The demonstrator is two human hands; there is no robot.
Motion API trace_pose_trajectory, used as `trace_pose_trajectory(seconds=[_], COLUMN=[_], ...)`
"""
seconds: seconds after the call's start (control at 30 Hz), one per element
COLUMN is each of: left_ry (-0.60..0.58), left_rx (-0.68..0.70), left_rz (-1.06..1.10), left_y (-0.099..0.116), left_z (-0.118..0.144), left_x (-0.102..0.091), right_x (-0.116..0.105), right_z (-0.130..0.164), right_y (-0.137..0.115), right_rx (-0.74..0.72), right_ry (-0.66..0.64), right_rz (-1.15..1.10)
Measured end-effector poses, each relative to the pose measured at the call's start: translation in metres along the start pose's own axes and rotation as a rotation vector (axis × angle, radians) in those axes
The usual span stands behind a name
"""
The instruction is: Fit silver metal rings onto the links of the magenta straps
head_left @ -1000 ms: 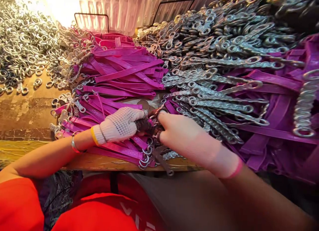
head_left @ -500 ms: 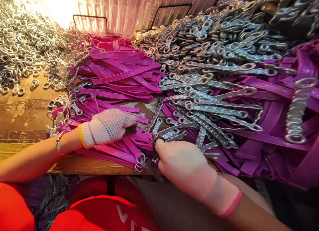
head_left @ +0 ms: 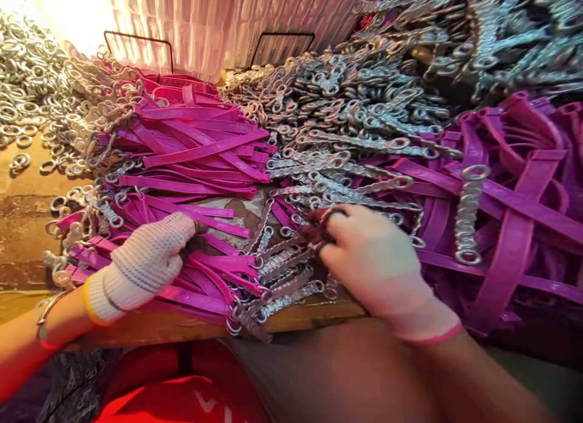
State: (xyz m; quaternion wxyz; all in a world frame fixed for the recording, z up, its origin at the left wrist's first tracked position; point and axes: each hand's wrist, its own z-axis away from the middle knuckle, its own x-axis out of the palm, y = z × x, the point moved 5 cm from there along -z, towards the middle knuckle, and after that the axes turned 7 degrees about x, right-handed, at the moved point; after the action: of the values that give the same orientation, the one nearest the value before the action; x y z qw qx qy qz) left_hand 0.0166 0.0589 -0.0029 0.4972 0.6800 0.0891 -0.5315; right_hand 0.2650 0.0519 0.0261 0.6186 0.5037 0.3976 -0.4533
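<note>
My left hand (head_left: 146, 259), in a white knit glove, lies on a fan of magenta straps (head_left: 195, 149) with metal rings at their ends. Its fingers curl over one strap near the front. My right hand (head_left: 373, 259), in a pale glove with dark fingertips, reaches into short metal chains (head_left: 282, 289) lying by the table's front edge. Its fingertips pinch one chain at the middle of the table. The hands are about a hand's width apart.
A big heap of chains (head_left: 328, 101) fills the back and right. Purple straps with chains attached (head_left: 514, 228) pile up at the right. Loose metal rings (head_left: 22, 76) cover the far left of the worn wooden table (head_left: 27, 216). My red clothing is below.
The hands have parted. My left hand slid left and down onto the straps. My right hand dropped toward the front edge, then reached forward into the chains. The view shifted right.
</note>
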Motion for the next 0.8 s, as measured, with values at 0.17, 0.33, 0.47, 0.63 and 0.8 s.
trace_pose_trajectory(seconds=[0.17, 0.33, 0.47, 0.63, 0.8], left_ry=[-0.061, -0.103, -0.067, 0.072, 0.194], left_rx=[-0.382, -0.557, -0.463, -0.395, -0.278], left_rz=[1.303, 1.648, 1.444, 1.109, 0.952], left_y=[0.013, 0.017, 0.018, 0.024, 0.027], left_z=[-0.005, 0.001, 0.003, -0.001, 0.0], left_x=[0.016, 0.035, 0.04, 0.029, 0.018], right_x=[0.017, 0.031, 0.02, -0.004, -0.006], right_z=[-0.028, -0.024, -0.006, 0.011, 0.015], right_y=[0.016, 0.04, 0.024, -0.045, -0.08], right_rx=[-0.041, 0.114, 0.036, -0.228, -0.265], right_ry=[0.095, 0.323, 0.422, 0.232, -0.04], right_rz=[0.066, -0.485, -0.847, -1.074, -1.351])
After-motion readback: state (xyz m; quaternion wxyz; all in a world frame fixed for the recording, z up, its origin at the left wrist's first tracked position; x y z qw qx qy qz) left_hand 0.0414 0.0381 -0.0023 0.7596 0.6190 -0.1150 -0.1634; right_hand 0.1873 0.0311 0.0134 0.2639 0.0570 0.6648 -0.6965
